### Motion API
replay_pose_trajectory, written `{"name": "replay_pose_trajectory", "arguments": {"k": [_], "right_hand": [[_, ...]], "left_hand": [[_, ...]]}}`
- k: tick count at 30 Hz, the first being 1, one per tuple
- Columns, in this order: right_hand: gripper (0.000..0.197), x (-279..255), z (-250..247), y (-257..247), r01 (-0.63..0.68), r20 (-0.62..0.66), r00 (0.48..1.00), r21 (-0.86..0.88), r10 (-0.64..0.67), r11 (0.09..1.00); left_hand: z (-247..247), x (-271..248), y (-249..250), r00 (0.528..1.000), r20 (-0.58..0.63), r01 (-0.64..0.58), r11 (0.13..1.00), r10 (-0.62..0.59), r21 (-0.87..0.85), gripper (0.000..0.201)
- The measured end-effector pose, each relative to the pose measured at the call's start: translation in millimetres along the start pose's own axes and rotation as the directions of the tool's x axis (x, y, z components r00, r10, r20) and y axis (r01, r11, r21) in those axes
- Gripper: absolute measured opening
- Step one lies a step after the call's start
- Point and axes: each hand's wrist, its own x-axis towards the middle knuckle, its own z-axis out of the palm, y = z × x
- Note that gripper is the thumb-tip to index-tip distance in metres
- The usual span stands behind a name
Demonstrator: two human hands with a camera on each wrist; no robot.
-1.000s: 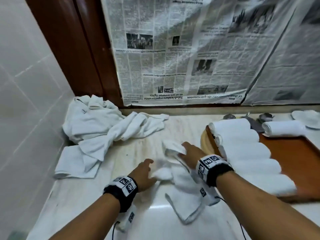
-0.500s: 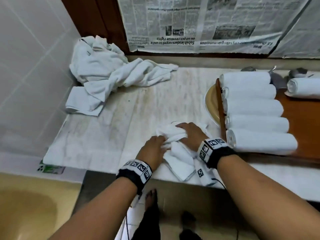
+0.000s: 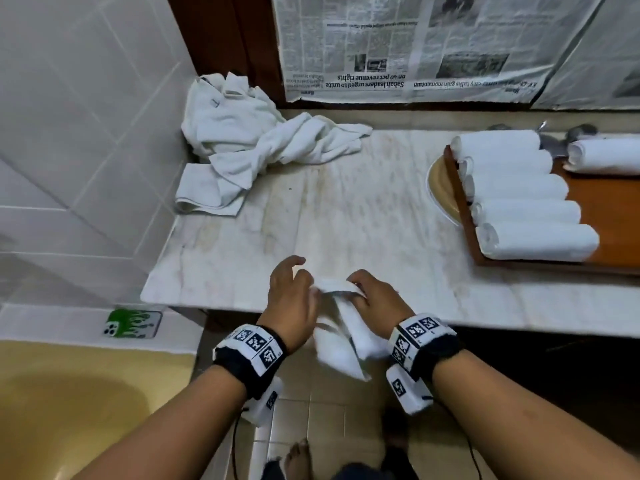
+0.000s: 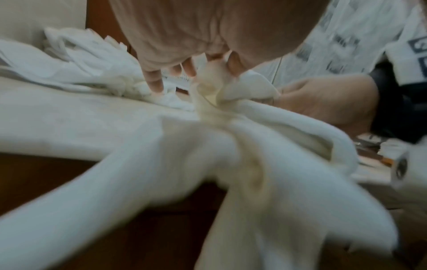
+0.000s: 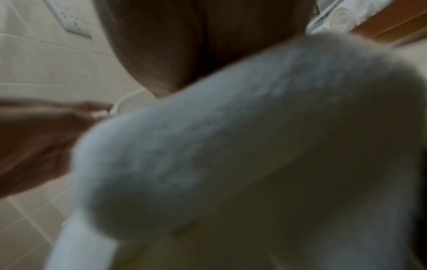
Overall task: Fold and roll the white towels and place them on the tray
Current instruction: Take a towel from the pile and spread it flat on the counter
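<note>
The counter [image 3: 363,220] runs wide in front of you, marble, w/ its near edge right under your wrists. At its back-left corner sits the pile of loose towels [image 3: 256,143], crumpled and waiting, prob. dumped there to keep the middle free for folding. On the right end the tray [image 3: 609,216] carries five rolled towels [image 3: 519,199] side by side along its left edge, plus one more roll [image 3: 606,155] near the back, well apart from the row. Rolls lie parallel, so there's room for the next beside them. A tan plate [image 3: 441,188] pokes out from under the tray's left edge. A phone w/ a green case [image 3: 133,323] lies on the ledge left of the counter, below its front-left corner.

The towel in hand [image 3: 341,336] is off the counter, hanging past its front edge btwn your wrists, likely being shaken out or squared before the fold.

Your left hand [image 3: 292,297] pinches the towel's top edge btwn thumb and a finger; the left wrist view shows the cloth bunched at that pinch, other fingers [image 4: 153,80] splayed loose. Your right hand [image 3: 375,299] is clamped on the same top edge just beside it, knuckles up. Both palms face down, wrists close together, forearms angled inward.
</note>
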Motion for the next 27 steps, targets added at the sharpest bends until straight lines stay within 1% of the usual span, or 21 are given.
{"name": "replay_pose_trajectory", "arguments": {"k": [2,4,6,8,9,10,12,13,14,15,16,17,18,19,20,22,24,25,26,27], "right_hand": [[0.025,-5.4,13.2,-18.8,0.053,-0.055,0.997,-0.060,-0.056,0.997],[0.031,-13.0,20.9,-32.8,0.095,-0.176,0.978,-0.086,-0.109,0.992],[0.031,-22.0,21.1,-41.2,0.118,-0.312,0.940,-0.075,-0.136,0.990],[0.031,-26.2,16.6,-43.5,0.096,-0.382,0.913,-0.139,-0.142,0.986],[0.030,-27.8,12.8,-43.6,0.067,-0.404,0.905,-0.168,-0.131,0.984],[0.029,-28.6,8.3,-42.7,0.038,-0.432,0.896,-0.156,-0.103,0.987],[0.022,-33.4,-0.5,-40.3,0.028,-0.469,0.883,-0.004,-0.027,1.000],[0.018,-36.7,-4.5,-37.2,0.039,-0.458,0.889,0.085,0.004,0.996],[0.018,-39.2,-8.5,-33.0,0.040,-0.410,0.912,0.137,0.020,0.990],[0.023,-42.1,-12.7,-28.3,0.015,-0.326,0.945,0.111,0.022,0.994],[0.028,-43.7,-16.4,-20.9,-0.014,-0.215,0.976,-0.006,0.013,1.000],[0.029,-44.2,-20.2,-12.5,-0.038,-0.103,0.995,-0.181,0.019,0.983],[0.027,-43.0,-24.1,-1.3,-0.059,-0.024,0.998,-0.334,0.054,0.941],[0.025,-42.2,-29.3,11.0,-0.088,0.011,0.995,-0.420,0.102,0.903],[0.025,-40.5,-35.6,24.3,-0.131,0.008,0.989,-0.447,0.150,0.885],[0.027,-40.1,-49.7,41.8,-0.247,-0.068,0.968,-0.434,0.242,0.867],[0.025,-38.8,-62.5,43.8,-0.325,-0.199,0.944,-0.448,0.262,0.833],[0.023,-36.4,-68.0,39.4,-0.354,-0.302,0.924,-0.452,0.233,0.819],[0.021,-33.3,-72.2,30.9,-0.347,-0.399,0.902,-0.436,0.167,0.830],[0.018,-30.2,-75.0,16.6,-0.293,-0.462,0.883,-0.391,0.090,0.873]], "left_hand": [[-24.3,0.5,-7.1,1.000,-0.019,0.006,0.992,-0.009,-0.125,0.036],[-40.1,2.6,-13.6,0.997,-0.022,0.070,0.962,-0.078,-0.263,0.028],[-47.0,3.8,-17.5,0.994,-0.024,0.092,0.951,-0.104,-0.296,0.020],[-50.1,5.2,-17.0,0.998,-0.013,0.051,0.958,-0.057,-0.281,0.016],[-52.3,6.4,-14.6,1.000,0.004,0.026,0.962,-0.026,-0.272,0.019],[-54.7,8.3,-12.4,1.000,0.030,0.006,0.967,0.002,-0.255,0.025],[-61.3,13.7,-9.4,0.995,0.095,-0.003,0.984,0.020,-0.178,0.042],[-64.2,16.6,-10.2,0.994,0.108,-0.010,0.991,0.025,-0.131,0.045],[-66.4,20.5,-12.8,0.995,0.097,-0.024,0.995,0.033,-0.100,0.042],[-68.8,24.8,-17.0,0.997,0.067,-0.030,0.996,0.035,-0.081,0.036],[-71.7,29.0,-21.8,0.999,0.027,-0.027,0.997,0.028,-0.072,0.028],[-74.5,33.4,-28.7,1.000,-0.014,-0.005,0.997,0.004,-0.079,0.022],[-77.9,37.5,-36.5,0.998,-0.054,0.034,0.995,-0.039,-0.099,0.018],[-81.7,40.4,-45.4,0.991,-0.087,0.093,0.988,-0.104,-0.121,0.016],[-84.7,41.8,-55.1,0.980,-0.102,0.157,0.978,-0.172,-0.138,0.014],[-85.1,40.6,-76.9,0.960,-0.063,0.264,0.958,-0.272,-0.112,0.010],[-78.9,35.6,-92.1,0.955,0.042,0.296,0.955,-0.295,-0.010,0.014],[-73.9,32.7,-95.1,0.950,0.101,0.293,0.955,-0.297,0.052,0.015],[-68.3,30.8,-94.9,0.942,0.152,0.285,0.953,-0.298,0.101,0.014],[-63.5,29.1,-90.8,0.935,0.186,0.283,0.951,-0.302,0.120,0.011]]}}
